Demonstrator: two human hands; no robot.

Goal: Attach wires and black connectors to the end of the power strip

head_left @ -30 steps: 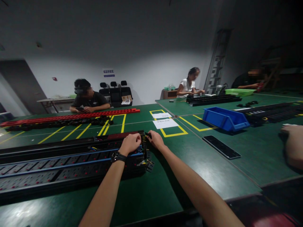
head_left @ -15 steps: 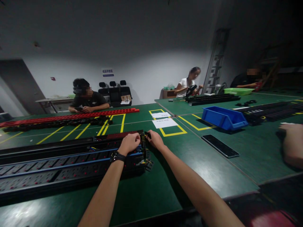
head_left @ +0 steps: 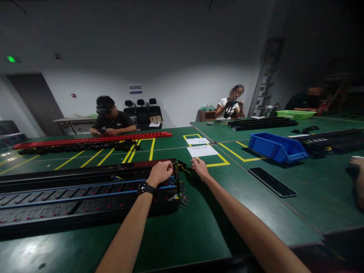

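Observation:
Long black housings with blue strips and red-dotted grey modules, a black assembly [head_left: 93, 193], lie across the left of the green table. My left hand [head_left: 160, 172], with a dark watch [head_left: 143, 187] on its wrist, rests on the assembly's right end, fingers curled; what they hold, if anything, is hidden. Just right of that end my right hand [head_left: 200, 167] is raised with fingers pinched together; anything between them is too small to make out. A small black end piece [head_left: 182, 164] with yellow wires [head_left: 185, 169] sticks out between the hands.
A blue bin [head_left: 275, 148] and a black phone [head_left: 272, 182] lie to the right. Paper sheets [head_left: 202, 151] lie ahead on yellow-taped marks. A red rack strip [head_left: 93, 140] crosses the far left. Several people sit behind the tables; another person's hand [head_left: 357, 163] shows at the right edge.
My right hand has moved away from the assembly's end, off to the right, and the black piece and yellow wires now show. My left hand stays on the end. The view has shifted slightly.

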